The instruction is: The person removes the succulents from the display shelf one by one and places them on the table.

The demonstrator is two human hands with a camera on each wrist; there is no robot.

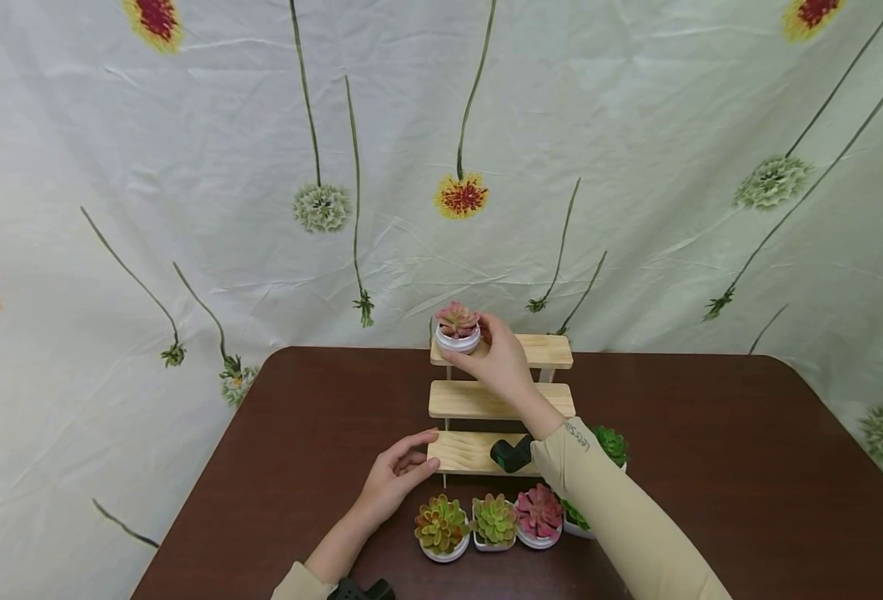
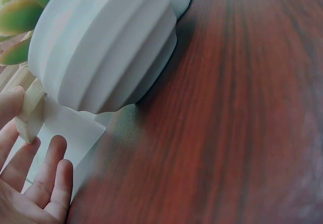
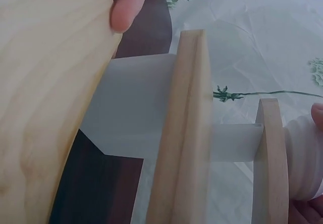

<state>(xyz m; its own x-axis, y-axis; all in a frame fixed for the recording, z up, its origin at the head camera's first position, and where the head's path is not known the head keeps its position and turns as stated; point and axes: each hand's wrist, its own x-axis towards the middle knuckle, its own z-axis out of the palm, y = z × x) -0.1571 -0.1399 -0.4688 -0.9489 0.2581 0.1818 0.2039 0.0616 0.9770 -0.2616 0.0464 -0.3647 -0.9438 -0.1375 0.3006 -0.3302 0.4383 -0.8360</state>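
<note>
My right hand [image 1: 503,365] grips a pink succulent in a round white pot [image 1: 458,342] at the left end of the top board of a three-step wooden stand [image 1: 479,402]. In the right wrist view that ribbed pot [image 3: 302,158] is right at the top board's surface, with fingertips around it. My left hand [image 1: 387,485] holds the left end of the lowest board [image 1: 465,454] between thumb and index finger. Its other fingers [image 2: 54,156] extend below the board in the left wrist view, close to a white fluted pot [image 2: 111,47].
In front of the stand is a row of potted succulents: orange-green [image 1: 442,523], light green [image 1: 494,520] and dark pink [image 1: 539,510]. Green ones [image 1: 610,446] stand at the right, partly behind my right sleeve [image 1: 621,517]. A flower-printed cloth [image 1: 411,250] hangs behind the brown table [image 1: 321,417].
</note>
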